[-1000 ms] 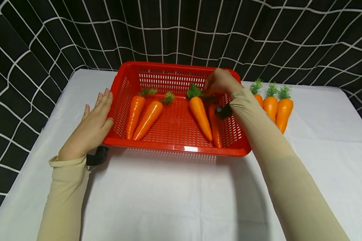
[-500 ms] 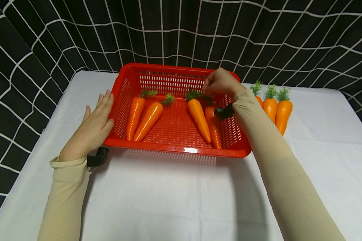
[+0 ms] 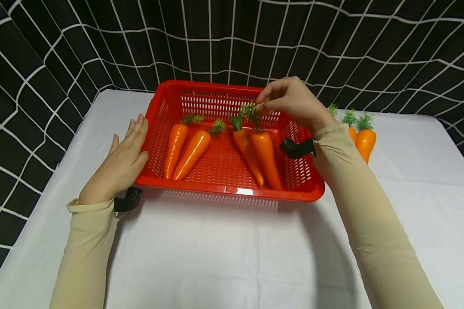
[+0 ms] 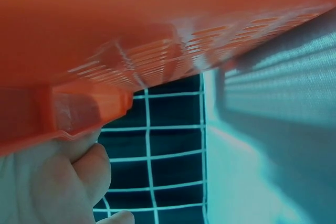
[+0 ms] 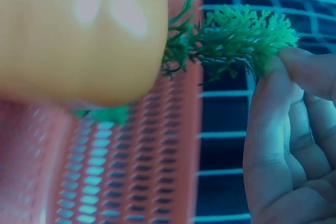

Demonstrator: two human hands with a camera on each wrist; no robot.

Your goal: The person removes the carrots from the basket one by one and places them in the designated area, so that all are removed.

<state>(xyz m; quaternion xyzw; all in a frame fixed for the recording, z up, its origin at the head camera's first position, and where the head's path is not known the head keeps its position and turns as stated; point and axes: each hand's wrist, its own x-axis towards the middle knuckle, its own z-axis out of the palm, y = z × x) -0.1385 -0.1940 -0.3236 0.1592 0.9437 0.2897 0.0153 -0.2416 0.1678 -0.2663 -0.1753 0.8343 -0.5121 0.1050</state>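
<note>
A red plastic basket (image 3: 185, 184) with slotted walls holds several orange carrots. My left hand (image 3: 119, 162) lies with extended fingers along the basket's left side; in the left wrist view its fingers (image 4: 92, 169) show under the rim. Over the back right of the basket, my right hand (image 3: 291, 102) pinches the leafy green top (image 5: 231, 35) of a carrot (image 3: 266, 154) between thumb and fingertips. That carrot tilts, root end toward the basket's front wall. Close on its left lies another carrot (image 3: 244, 148). Two more, a slim carrot (image 3: 175, 148) and a thicker carrot (image 3: 194, 152), lie at the left.
More carrots (image 3: 366, 141) with green tops lie on the white tablecloth (image 3: 201, 257) right of the basket, partly hidden by my right forearm. A black curtain with a white grid (image 3: 216, 47) rises behind the table and along its left side.
My right hand has risen, lifting the top of the carrot it pinches, which has shifted left against its neighbour. The neighbour has moved slightly left too. My left hand stays at the basket's side.
</note>
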